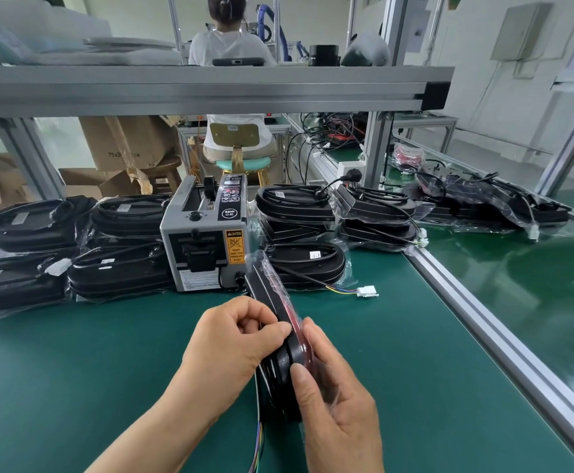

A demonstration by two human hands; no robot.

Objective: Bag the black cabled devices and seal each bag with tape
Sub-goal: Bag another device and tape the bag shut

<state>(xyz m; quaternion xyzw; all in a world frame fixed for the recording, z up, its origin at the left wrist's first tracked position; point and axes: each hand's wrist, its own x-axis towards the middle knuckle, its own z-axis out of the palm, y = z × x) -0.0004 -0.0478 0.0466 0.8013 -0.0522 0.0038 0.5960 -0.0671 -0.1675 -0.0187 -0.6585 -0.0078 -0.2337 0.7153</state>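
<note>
I hold a black cabled device point(280, 367) on edge over the green mat, partly inside a clear plastic bag point(272, 268) that reaches up toward the tape dispenser. My left hand point(227, 343) grips the device's left side, fingers curled over its rim. On the right side, my right hand point(333, 397) pinches the bag and the device, thumb on the black rim. Coloured wires point(257, 448) hang below the device. The grey tape dispenser point(203, 240) stands just behind. Whether tape is on the bag cannot be seen.
Bagged black devices are stacked left point(74, 247) and right point(299, 213) of the dispenser, one with a white connector point(367, 291). More devices lie on the far right point(476, 199). An aluminium rail point(476, 308) divides the green mat point(91, 363). A person sits beyond, back turned.
</note>
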